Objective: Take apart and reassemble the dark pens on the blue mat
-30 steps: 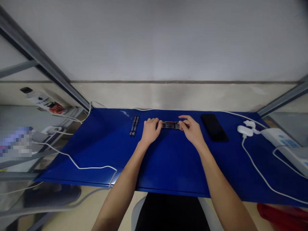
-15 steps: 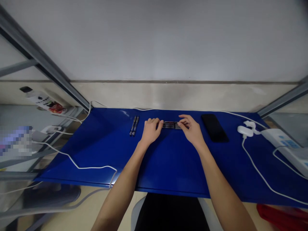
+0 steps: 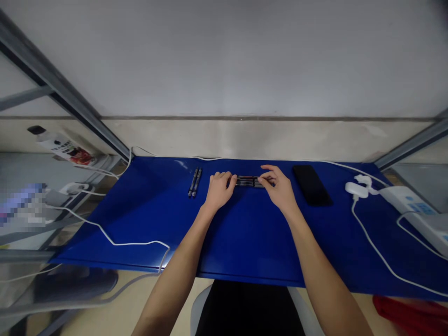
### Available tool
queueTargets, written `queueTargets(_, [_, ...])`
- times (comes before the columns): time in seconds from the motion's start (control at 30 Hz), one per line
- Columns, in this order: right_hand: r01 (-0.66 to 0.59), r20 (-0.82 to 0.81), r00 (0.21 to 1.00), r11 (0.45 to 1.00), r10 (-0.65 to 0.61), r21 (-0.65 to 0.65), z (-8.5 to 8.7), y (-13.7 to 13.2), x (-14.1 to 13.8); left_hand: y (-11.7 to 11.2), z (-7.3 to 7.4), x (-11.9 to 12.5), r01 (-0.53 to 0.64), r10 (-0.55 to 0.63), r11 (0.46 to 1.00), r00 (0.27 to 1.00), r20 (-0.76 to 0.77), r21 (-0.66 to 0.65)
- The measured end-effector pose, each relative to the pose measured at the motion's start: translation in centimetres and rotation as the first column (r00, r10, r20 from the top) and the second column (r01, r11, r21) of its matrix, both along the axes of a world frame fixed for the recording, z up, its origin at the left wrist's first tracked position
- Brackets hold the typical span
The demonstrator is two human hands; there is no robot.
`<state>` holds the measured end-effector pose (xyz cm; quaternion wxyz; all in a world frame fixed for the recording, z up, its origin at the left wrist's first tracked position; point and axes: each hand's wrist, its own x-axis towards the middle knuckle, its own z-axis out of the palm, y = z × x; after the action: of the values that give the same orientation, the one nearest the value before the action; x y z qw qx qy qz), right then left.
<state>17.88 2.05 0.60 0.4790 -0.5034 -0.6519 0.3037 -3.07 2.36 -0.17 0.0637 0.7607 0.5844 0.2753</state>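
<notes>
A tight row of several dark pens (image 3: 248, 181) lies side by side on the blue desk surface (image 3: 140, 219), crosswise to me. My left hand (image 3: 220, 190) has its fingertips curled against the row's left end. My right hand (image 3: 279, 187) holds the right end with thumb and fingers, partly covering it. Just left of my left hand lies a pair of dark pens (image 3: 195, 182), pointing away from me and untouched. The pens' middles show, but their ends are hidden by my fingers.
A black phone (image 3: 312, 185) lies face up right of my right hand. Further right are a white charger (image 3: 357, 189) and a white power strip (image 3: 409, 203). White cables run along the desk's back edge and across its corners. Metal uprights stand at both sides.
My right hand has slid slightly left over the row's right end, and my fingers sit closer together. The row has shifted slightly away from me.
</notes>
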Motion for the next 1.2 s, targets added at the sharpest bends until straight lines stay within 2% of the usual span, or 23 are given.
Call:
queueTargets(0.27, [0.024, 0.091, 0.996, 0.999, -0.021, -0.03, 0.7, -0.5, 0.0, -0.1, 0.0, 0.1, -0.005, 0.005, 1.0, 1.0, -0.022, -0.014])
queueTargets(0.47, [0.005, 0.008, 1.0, 1.0, -0.005, -0.002, 0.2, -0.2, -0.1, 0.1, -0.1, 0.0, -0.011, 0.011, 1.0, 1.0, -0.017, 0.001])
queueTargets(0.73, [0.011, 0.07, 0.998, 0.999, -0.008, -0.041, 0.9, -0.6, 0.0, 0.0, 0.0, 0.0, -0.005, 0.005, 1.0, 1.0, -0.016, -0.007])
queueTargets(0.9, [-0.008, 0.018, 1.0, 1.0, 0.009, -0.012, 0.6, -0.4, -0.1, 0.1, -0.1, 0.0, -0.012, 0.012, 1.0, 1.0, -0.016, 0.006])
queueTargets(1.2, [-0.004, 0.072, 0.997, 1.0, 0.005, -0.017, 1.0, -0.7, -0.2, 0.0, 0.0, 0.0, -0.018, 0.018, 1.0, 1.0, -0.025, -0.009])
